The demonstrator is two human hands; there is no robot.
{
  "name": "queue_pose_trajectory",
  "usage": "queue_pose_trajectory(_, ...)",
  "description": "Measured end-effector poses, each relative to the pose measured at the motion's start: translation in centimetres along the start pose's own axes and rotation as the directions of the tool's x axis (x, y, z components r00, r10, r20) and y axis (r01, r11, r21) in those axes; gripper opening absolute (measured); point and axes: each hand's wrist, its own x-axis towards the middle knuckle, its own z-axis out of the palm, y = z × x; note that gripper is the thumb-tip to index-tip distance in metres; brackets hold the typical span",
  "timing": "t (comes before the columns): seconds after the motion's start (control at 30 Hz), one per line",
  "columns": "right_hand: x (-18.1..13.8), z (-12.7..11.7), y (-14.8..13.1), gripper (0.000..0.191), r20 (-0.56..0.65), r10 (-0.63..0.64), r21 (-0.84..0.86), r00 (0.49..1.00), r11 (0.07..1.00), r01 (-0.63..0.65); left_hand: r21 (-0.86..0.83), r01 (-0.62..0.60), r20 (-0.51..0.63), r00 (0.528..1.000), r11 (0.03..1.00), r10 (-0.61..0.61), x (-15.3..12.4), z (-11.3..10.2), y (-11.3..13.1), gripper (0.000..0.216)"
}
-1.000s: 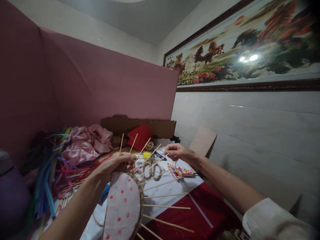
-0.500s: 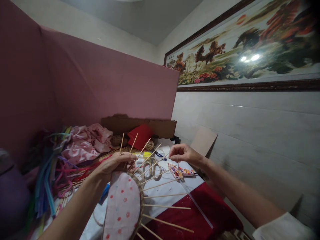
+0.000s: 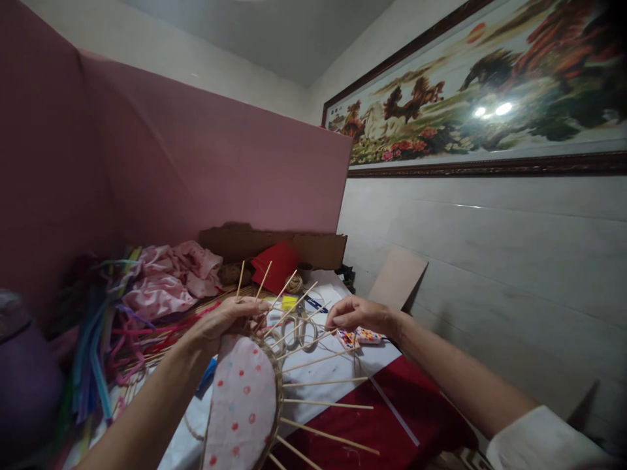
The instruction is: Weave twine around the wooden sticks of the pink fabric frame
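Note:
A basket base (image 3: pixel 243 405) covered in pink polka-dot fabric stands tilted in front of me. Thin wooden sticks (image 3: pixel 327 385) fan out from its woven cord rim (image 3: pixel 279 391). My left hand (image 3: pixel 240 316) is closed on the upper rim among the sticks, with its fingertips partly hidden. To the right, my right hand (image 3: pixel 355 313) pinches a thin cord near the stick ends; the cord is hard to see against the table. Behind the sticks lie scissors (image 3: pixel 298 329) with pale handles. A patterned fabric piece (image 3: pixel 365 336) lies just beneath my right hand.
At the back left are crumpled pink cloth (image 3: pixel 171 277) and colourful fuzzy stems (image 3: pixel 91 359). A red packet (image 3: pixel 277 264), a roll of twine (image 3: pixel 294 284) and a blue cutter (image 3: pixel 315 304) sit further back. Dark red cloth (image 3: pixel 343 424) covers the right side, near the wall.
My right hand has moved a little down and to the left, closer to the stick ends. My left hand and the basket base stay almost where they were.

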Motion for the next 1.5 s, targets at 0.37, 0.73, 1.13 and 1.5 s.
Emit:
queue_pose_trajectory(0.37,0.8,3.0,-2.4,0.019,0.107,-0.105,-0.516,0.989,0.844,0.146,0.055,0.015,-0.013,1.000,0.998,-0.014,0.0,0.2,0.1,0.020)
queue_pose_trajectory(0.73,-0.6,8.9,-3.5,0.008,-0.219,-0.569,-0.917,0.792,0.397,0.032,0.014,0.003,-0.040,0.999,1.000,-0.002,-0.5,0.4,0.1,0.012)
queue_pose_trajectory(1.13,0.4,9.2,-2.0,0.006,-0.204,-0.573,-0.910,0.794,0.410,0.063,0.007,-0.015,-0.009,1.000,1.000,0.015,-0.2,0.2,0.0,0.013)
queue_pose_trajectory(1.5,-3.3,9.5,-1.2,0.011,-0.175,-0.556,-0.922,0.813,0.382,0.063,-0.059,0.005,-0.051,0.999,0.998,-0.008,-0.3,0.5,0.1,0.010)
